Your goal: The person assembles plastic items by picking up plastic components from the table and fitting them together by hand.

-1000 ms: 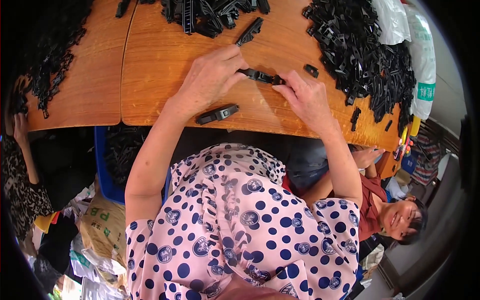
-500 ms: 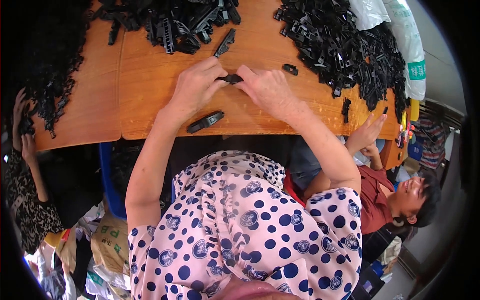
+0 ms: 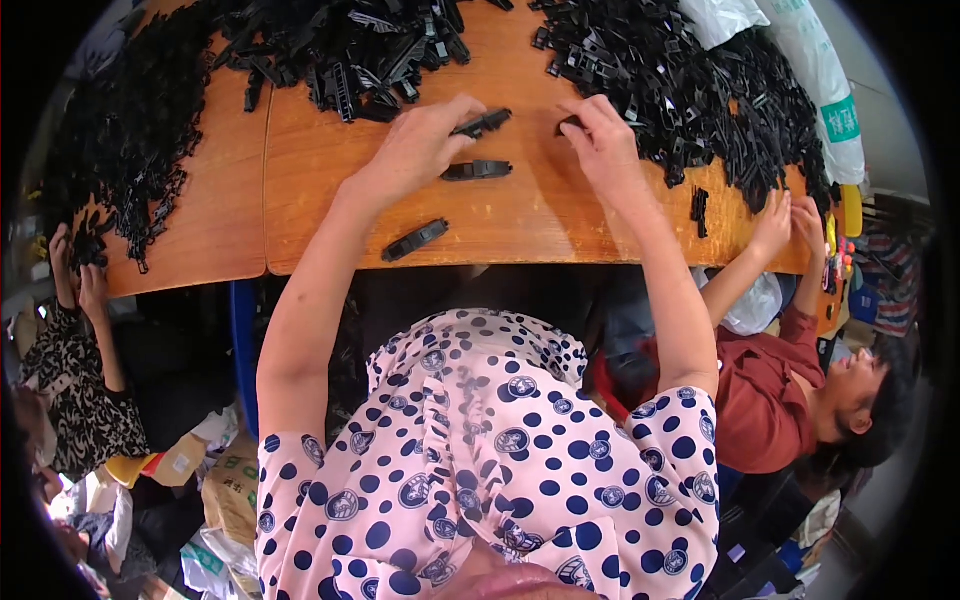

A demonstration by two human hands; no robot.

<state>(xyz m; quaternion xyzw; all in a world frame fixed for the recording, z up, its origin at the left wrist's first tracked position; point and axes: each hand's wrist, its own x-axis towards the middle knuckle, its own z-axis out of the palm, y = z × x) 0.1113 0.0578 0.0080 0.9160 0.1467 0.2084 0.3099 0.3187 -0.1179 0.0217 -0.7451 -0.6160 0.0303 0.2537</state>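
Note:
A long, narrow black plastic part (image 3: 488,122) is gripped at one end between the thumb and fingers of my left hand (image 3: 425,145). Farther right, my right hand (image 3: 608,145) pinches a small black plastic piece (image 3: 568,124), mostly covered by the fingertips. Both hands are over the table, apart from each other. Just below the left fingers lies a black plastic part (image 3: 477,171). Closer to the table's front edge, near my left forearm, rests a similar black part (image 3: 415,240).
Heaps of black parts cover the wooden table (image 3: 340,215) at the back middle (image 3: 350,60), back right (image 3: 690,90) and far left (image 3: 130,130). A single black piece (image 3: 699,212) lies at right. Co-workers' hands work at the left (image 3: 85,275) and right (image 3: 785,230) edges.
My hands have parted. The piece they held together seems to lie on the table now. My left hand has taken the long part, my right the small piece.

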